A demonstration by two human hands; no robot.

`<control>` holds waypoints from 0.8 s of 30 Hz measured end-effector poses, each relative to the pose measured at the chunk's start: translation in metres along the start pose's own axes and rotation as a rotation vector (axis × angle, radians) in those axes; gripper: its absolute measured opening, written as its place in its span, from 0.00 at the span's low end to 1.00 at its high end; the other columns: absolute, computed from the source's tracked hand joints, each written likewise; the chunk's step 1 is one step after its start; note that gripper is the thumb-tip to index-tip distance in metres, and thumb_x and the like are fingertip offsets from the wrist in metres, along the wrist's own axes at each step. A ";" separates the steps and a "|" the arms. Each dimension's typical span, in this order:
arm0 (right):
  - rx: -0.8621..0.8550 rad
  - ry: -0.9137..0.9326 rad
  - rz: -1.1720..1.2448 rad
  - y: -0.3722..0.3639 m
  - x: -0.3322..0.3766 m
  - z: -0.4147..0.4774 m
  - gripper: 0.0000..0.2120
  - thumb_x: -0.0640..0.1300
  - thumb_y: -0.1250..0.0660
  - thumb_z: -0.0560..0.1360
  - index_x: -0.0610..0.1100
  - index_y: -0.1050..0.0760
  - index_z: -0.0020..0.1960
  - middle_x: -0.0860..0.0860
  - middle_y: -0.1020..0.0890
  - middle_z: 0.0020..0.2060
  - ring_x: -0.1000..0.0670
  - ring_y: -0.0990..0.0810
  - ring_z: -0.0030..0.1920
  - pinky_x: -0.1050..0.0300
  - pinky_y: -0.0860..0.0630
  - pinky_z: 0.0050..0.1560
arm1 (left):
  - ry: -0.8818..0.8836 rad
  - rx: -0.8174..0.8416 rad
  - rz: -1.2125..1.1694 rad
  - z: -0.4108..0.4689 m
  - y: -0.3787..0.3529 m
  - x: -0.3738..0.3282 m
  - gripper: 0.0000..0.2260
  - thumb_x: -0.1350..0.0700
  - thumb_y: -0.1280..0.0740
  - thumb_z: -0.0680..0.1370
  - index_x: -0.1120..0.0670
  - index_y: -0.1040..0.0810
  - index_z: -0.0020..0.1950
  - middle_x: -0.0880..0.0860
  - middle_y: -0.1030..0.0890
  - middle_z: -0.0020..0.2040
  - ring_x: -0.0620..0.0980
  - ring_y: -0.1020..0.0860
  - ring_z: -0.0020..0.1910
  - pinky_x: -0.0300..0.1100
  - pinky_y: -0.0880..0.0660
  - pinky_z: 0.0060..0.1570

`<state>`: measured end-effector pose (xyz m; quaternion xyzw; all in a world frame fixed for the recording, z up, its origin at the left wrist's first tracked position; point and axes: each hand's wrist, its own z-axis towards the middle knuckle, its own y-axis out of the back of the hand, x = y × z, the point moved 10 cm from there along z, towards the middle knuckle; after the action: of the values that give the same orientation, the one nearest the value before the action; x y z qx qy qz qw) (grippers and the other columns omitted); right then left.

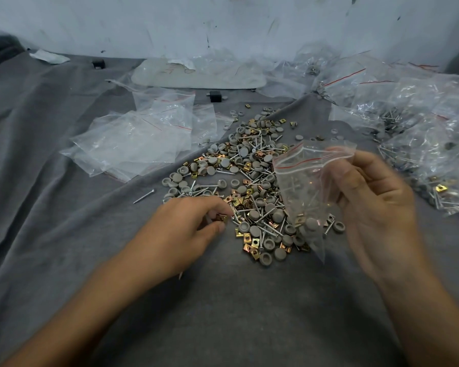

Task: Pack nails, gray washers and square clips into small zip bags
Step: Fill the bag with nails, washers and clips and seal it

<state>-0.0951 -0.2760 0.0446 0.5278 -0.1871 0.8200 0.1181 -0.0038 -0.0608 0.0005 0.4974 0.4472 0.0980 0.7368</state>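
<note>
Right grip [376,197] holds clear red-striped zip bag [302,178], partly filled.

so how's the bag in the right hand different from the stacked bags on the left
The held bag is lifted, gripped by the right hand; the stacked bags lie flat on the gray cloth. The held bag is single, over the parts pile; the stacked bags overlap, beside it. Both are clear plastic with a red zip line.

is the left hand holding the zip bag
No, the right hand holds the zip bag, while the left hand pinches a square clip.
</note>
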 end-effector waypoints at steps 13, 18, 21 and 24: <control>0.009 0.013 -0.050 -0.002 -0.003 0.000 0.12 0.57 0.26 0.74 0.54 0.16 0.54 0.54 0.14 0.44 0.56 0.17 0.44 0.65 0.22 0.45 | 0.006 -0.036 -0.023 0.002 0.005 0.002 0.17 0.54 0.41 0.83 0.35 0.28 0.67 0.37 0.28 0.47 0.35 0.30 0.52 0.35 0.35 0.49; 0.019 0.011 -0.079 -0.006 -0.003 -0.001 0.12 0.54 0.27 0.74 0.51 0.17 0.54 0.54 0.14 0.44 0.57 0.17 0.44 0.65 0.22 0.45 | 0.043 -0.116 -0.036 0.001 0.012 0.011 0.12 0.52 0.40 0.82 0.39 0.29 0.64 0.40 0.26 0.46 0.33 0.29 0.48 0.30 0.35 0.42; 0.024 0.019 -0.095 -0.010 -0.002 -0.003 0.12 0.52 0.28 0.74 0.49 0.18 0.54 0.55 0.14 0.43 0.58 0.17 0.44 0.66 0.22 0.44 | 0.040 -0.168 -0.064 0.003 0.017 0.012 0.09 0.53 0.42 0.82 0.41 0.25 0.56 0.42 0.25 0.49 0.39 0.28 0.51 0.39 0.32 0.49; 0.023 0.026 -0.126 -0.012 -0.002 -0.004 0.12 0.50 0.29 0.73 0.48 0.18 0.55 0.55 0.13 0.43 0.59 0.16 0.44 0.66 0.21 0.44 | 0.034 -0.193 -0.051 0.003 0.021 0.013 0.09 0.53 0.43 0.83 0.43 0.24 0.55 0.43 0.25 0.47 0.44 0.28 0.51 0.44 0.33 0.50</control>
<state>-0.0932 -0.2629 0.0437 0.5294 -0.1422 0.8197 0.1659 0.0122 -0.0451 0.0113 0.4110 0.4605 0.1303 0.7759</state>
